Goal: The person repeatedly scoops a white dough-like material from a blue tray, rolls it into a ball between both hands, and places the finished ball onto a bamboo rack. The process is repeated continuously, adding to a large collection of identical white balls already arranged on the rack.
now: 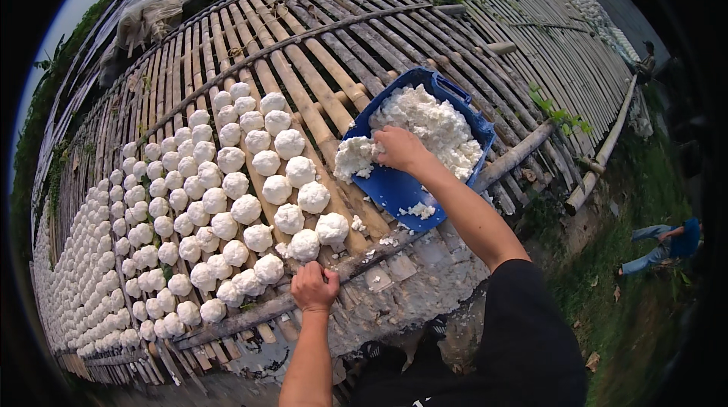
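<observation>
My right hand (398,148) reaches into a blue plastic tub (390,185), its fingers closed on a clump of white crumbly mass (354,158) at the tub's left rim. A larger heap of the same mass (428,122) fills the far part of the tub. My left hand (314,286) is curled into a fist by the front edge of the bamboo rack, with nothing visible in it. Just beyond its knuckles sits a round white ball (304,245); another white ball (332,229) lies to the right of that one.
Rows of similar white balls (214,201) cover the left of the slatted bamboo rack (334,50). Crumbs lie on the slats between balls and tub. A bamboo pole (516,155) passes behind the tub. A person in blue (667,244) is at the far right.
</observation>
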